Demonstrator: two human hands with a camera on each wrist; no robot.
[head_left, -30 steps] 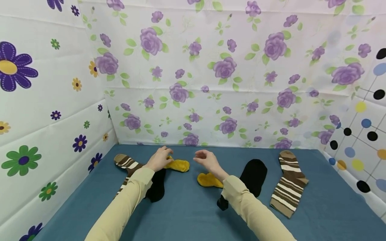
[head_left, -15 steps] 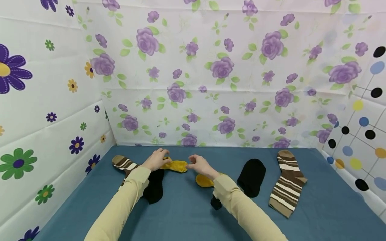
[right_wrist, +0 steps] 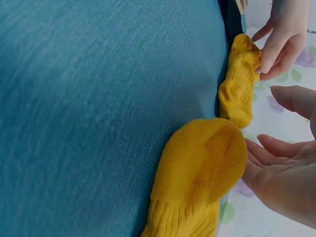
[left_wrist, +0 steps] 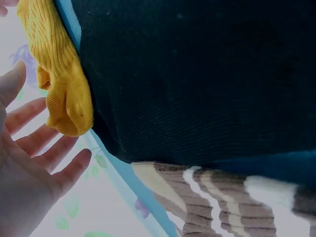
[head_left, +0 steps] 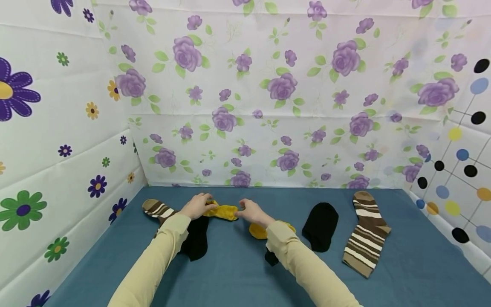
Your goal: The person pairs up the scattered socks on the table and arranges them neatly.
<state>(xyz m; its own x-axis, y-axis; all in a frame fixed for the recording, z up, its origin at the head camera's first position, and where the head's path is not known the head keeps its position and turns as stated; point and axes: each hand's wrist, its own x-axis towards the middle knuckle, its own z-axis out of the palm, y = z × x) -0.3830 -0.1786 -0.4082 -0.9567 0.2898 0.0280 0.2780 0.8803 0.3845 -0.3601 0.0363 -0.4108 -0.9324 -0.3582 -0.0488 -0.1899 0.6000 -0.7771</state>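
In the head view, a yellow sock (head_left: 226,212) lies on the blue cloth between my two hands. My left hand (head_left: 195,206) is at its left end; the left wrist view shows the fingers (left_wrist: 42,140) extended beside the sock and the thumb apart from them. My right hand (head_left: 252,212) is at the sock's other end, and in the right wrist view its thumb and fingers are spread with nothing between them. A second yellow sock (right_wrist: 192,173) lies under my right wrist, partly covered by the sleeve in the head view.
Beside my left forearm lie a black sock (head_left: 197,241) and a brown striped sock (head_left: 158,208), partly hidden. Another black sock (head_left: 321,226) and striped sock (head_left: 367,234) lie at right. Patterned sheets (head_left: 245,94) wall the blue cloth (head_left: 238,277) at back and sides.
My right hand has moved left and slightly down to the right end of the far yellow sock. My left hand stays by its left end, and the socks keep their places.
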